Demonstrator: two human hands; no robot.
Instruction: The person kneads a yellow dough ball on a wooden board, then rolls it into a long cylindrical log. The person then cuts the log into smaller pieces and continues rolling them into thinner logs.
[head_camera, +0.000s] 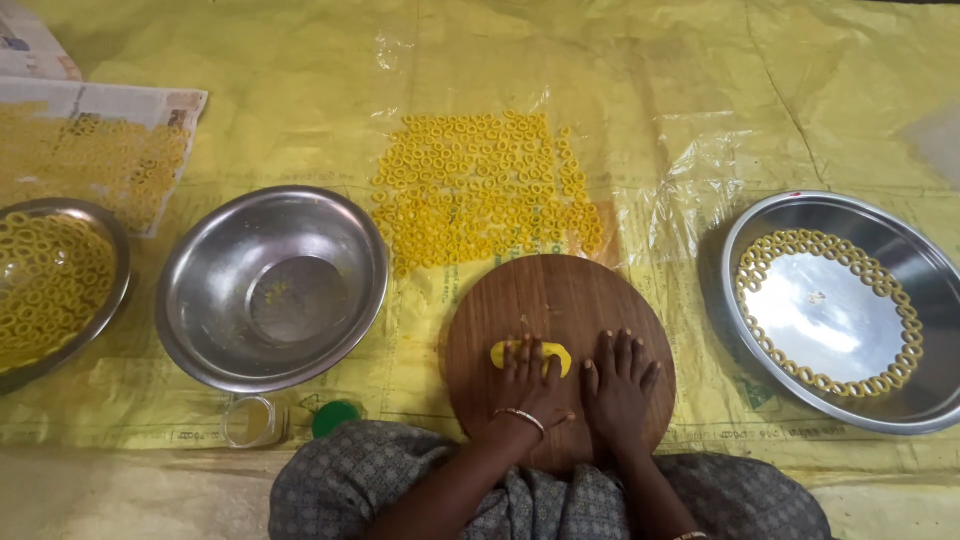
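A round wooden board (560, 300) lies on yellow sheeting in front of me. My left hand (527, 385) presses flat on a small piece of yellow dough (555, 352) on the board, fingers together over it. My right hand (618, 385) rests palm down on the board just right of the dough, holding nothing. Beyond the board, many small yellow dough rings (480, 190) are laid in rows on clear plastic.
An empty steel bowl (200, 300) sits left of the board, and a steel bowl (118, 262) of rings lies at the far left. A steel plate (740, 240) at right has rings around its rim. A small jar (252, 422) and green lid (335, 418) lie near my knee. More rings dry on newspaper (180, 105).
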